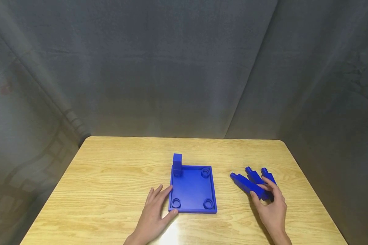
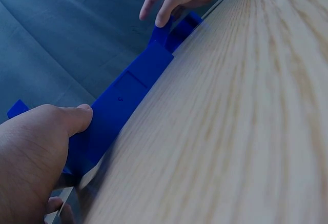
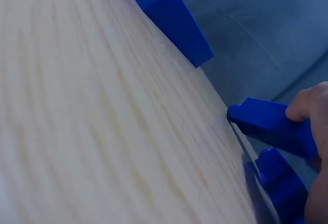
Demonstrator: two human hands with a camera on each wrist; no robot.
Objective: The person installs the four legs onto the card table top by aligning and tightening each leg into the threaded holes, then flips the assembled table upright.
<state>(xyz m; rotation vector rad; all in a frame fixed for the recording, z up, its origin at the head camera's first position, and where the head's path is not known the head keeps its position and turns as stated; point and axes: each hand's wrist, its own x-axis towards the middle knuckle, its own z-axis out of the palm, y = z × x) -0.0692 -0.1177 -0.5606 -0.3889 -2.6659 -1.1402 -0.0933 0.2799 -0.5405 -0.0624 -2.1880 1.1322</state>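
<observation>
My left hand [image 1: 153, 213] lies at the near-left corner of a square blue tray-like base [image 1: 191, 190], fingertips on its left edge and thumb against its front wall. The base has round sockets at three corners; a blue square post [image 1: 177, 162] stands upright at its far-left corner. To the right, my right hand [image 1: 273, 208] pinches a blue post [image 1: 246, 183] with a narrowed, grooved end, also seen in the right wrist view with the thumb on it. Two more blue posts lie beside it, one in the middle [image 1: 254, 176] and one on the right [image 1: 268, 175], partly hidden by the fingers.
The wooden table [image 1: 110, 177] reaches back to a grey curtain [image 1: 159, 85], which hangs behind and along both sides. The base sits near the table's middle, with bare wood between it and the loose posts.
</observation>
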